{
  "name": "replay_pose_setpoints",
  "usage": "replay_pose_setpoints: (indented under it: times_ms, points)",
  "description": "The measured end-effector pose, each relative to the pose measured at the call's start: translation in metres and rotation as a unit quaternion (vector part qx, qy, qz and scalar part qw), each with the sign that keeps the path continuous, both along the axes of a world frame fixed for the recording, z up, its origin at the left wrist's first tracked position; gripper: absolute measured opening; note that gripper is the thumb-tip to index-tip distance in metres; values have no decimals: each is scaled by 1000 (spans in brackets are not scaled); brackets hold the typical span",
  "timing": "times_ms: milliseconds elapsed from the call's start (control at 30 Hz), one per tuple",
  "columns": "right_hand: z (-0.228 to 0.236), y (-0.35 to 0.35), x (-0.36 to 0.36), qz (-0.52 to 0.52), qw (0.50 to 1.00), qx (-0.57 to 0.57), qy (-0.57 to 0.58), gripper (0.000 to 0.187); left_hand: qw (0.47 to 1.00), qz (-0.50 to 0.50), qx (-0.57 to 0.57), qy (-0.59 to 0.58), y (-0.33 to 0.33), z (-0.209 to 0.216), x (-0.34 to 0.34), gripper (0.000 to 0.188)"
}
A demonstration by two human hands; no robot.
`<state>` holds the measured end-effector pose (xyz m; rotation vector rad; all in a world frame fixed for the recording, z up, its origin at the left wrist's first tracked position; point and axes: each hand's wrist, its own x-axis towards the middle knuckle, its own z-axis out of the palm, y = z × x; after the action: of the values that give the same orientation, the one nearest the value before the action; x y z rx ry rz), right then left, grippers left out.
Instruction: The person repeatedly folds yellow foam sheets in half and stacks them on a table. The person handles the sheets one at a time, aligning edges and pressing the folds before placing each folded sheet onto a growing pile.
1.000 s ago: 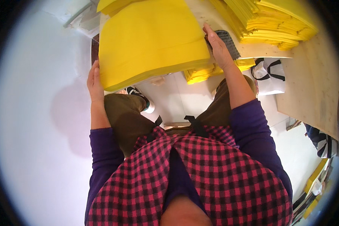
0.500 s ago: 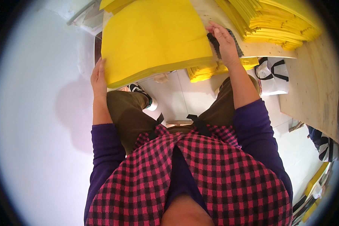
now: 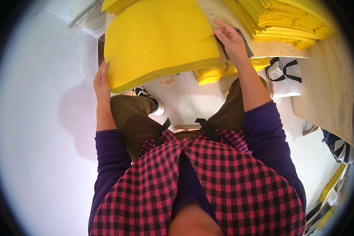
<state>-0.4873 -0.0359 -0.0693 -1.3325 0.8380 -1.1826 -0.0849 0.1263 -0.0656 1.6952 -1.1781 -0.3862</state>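
Observation:
A stack of thin yellow sheets (image 3: pixel 161 35), apparently cloth, lies on the wooden table in front of me, its near edge layered and slightly wavy. My left hand (image 3: pixel 102 82) is against the stack's left edge near the front corner, fingers stretched out, fingertips touching the edge. At the opposite side, my right hand (image 3: pixel 232 39) pinches the right edge of the top sheet between thumb and finger; a small crease runs inward from that pinch. Partly hidden beneath the right hand is a dark grey textured piece (image 3: pixel 248 50) on the table.
Tall piles of folded yellow material (image 3: pixel 285 29) fill the back right of the table (image 3: pixel 281 50). More yellow pieces (image 3: pixel 208 76) sit below its front edge. A white bag (image 3: pixel 285 80) with black handles stands beside a wooden panel (image 3: pixel 326 94). A white wall (image 3: pixel 39 118) borders the left.
My right hand has closed its thumb and finger on the sheet's right edge, raising a small crease. My left hand stays at the left edge, almost unmoved.

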Motion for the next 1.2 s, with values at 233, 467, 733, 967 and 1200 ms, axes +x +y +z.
replay_pose_setpoints:
  times_ms: [233,467,733,967,1200]
  points:
    - [-5,-5,3,-43,997,-20,55,33,1000,-2,5,-6,1,4,-3,50]
    - [-6,-4,5,-46,996,-25,67,33,1000,0,-1,0,0,4,-4,45]
    - [-2,0,3,-48,994,-27,97,31,999,-2,-18,33,0,3,-4,41]
    - [-3,0,3,-40,995,-19,94,31,1000,22,-5,13,1,5,-5,41]
    - [-3,-4,-2,-107,990,-30,91,23,1000,22,-14,1,1,4,-1,44]
